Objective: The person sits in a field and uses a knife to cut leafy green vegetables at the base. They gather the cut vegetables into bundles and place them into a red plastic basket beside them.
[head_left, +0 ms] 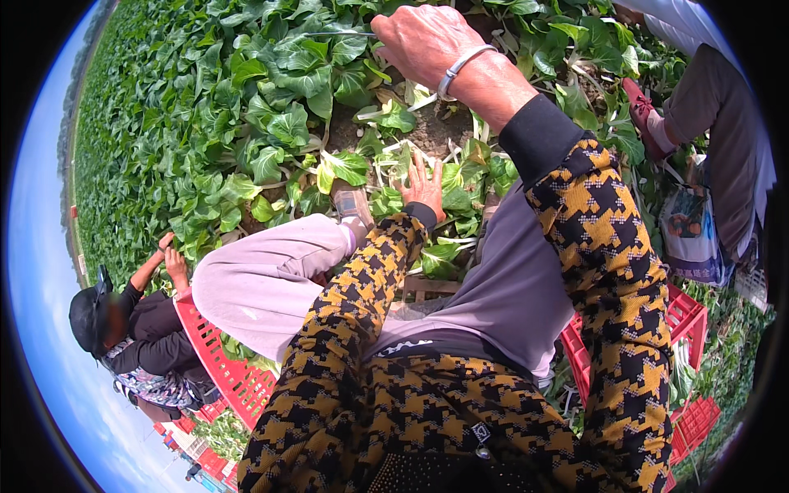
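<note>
My right hand, with a metal bangle at the wrist, is closed around a thin knife; its narrow blade points left over the leafy greens. The handle is hidden in my fist. Lower down, my left hand reaches between my knees, fingers spread among cut leaves on the soil, and nothing shows in its grip. Bok choy-like greens with broad dark leaves stand just left of both hands. Loose leaves with pale stalks lie on bare soil between the two hands.
Red plastic crates stand behind my left leg, and another red crate is at my right. A co-worker in a black cap crouches at left. At right are another person's leg and a printed bag.
</note>
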Motion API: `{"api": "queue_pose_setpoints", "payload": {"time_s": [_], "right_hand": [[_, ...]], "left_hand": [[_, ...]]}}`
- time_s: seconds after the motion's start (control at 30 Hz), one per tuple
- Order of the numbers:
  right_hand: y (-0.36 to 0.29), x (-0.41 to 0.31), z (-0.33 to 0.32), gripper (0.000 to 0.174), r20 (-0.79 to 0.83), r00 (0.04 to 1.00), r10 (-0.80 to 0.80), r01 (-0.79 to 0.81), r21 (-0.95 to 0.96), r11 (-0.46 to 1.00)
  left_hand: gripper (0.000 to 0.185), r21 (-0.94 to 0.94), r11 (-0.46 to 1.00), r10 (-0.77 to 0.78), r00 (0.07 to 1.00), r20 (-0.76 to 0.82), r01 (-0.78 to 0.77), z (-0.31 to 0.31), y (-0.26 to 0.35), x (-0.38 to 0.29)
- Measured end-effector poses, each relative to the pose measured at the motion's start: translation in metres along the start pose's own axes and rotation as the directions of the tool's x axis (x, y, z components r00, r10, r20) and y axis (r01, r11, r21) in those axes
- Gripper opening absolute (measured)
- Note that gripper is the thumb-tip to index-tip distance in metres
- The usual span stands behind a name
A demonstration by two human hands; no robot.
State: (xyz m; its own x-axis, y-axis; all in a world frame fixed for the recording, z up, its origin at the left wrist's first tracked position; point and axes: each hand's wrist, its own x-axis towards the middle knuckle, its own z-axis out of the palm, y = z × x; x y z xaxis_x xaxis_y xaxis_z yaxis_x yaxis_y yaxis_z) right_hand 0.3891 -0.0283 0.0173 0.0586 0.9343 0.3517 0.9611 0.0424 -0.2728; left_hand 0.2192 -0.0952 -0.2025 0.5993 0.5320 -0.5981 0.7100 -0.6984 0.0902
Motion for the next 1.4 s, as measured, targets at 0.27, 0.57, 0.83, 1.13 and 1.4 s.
{"api": "queue_pose_setpoints", "payload": {"time_s": [0.27, 0.57, 0.83, 1.13, 1.4], "right_hand": [[0.014, -0.007, 0.002, 0.023, -0.014, 1.0, 0.008, -0.01, -0.131, 0.991], [0.008, -0.007, 0.002, 0.023, 0.043, 0.999, -0.002, 0.007, -0.121, 0.993], [0.004, -0.007, 0.012, 0.028, 0.053, 0.998, -0.025, 0.026, -0.025, 0.999], [-0.007, -0.022, 0.038, 0.026, 0.355, 0.935, -0.019, 0.013, 0.019, 1.0], [-0.053, -0.042, 0.136, 0.027, 0.56, 0.827, -0.046, -0.176, 0.335, 0.926]], "left_hand": [[0.064, 0.133, 0.978, -0.155, 0.985, -0.076, 0.164, 0.044, -0.056, 0.023], [0.03, 0.12, 0.966, 0.238, 0.97, -0.054, -0.231, 0.007, -0.032, -0.002], [0.109, -0.11, 0.798, 0.599, 0.8, 0.033, -0.593, -0.075, -0.026, -0.033], [0.045, 0.471, 0.733, 0.555, 0.832, 0.005, -0.491, -0.169, -0.219, 0.008], [0.011, 0.561, 0.816, 0.353, 0.889, -0.291, -0.14, -0.127, -0.28, 0.029]]}}
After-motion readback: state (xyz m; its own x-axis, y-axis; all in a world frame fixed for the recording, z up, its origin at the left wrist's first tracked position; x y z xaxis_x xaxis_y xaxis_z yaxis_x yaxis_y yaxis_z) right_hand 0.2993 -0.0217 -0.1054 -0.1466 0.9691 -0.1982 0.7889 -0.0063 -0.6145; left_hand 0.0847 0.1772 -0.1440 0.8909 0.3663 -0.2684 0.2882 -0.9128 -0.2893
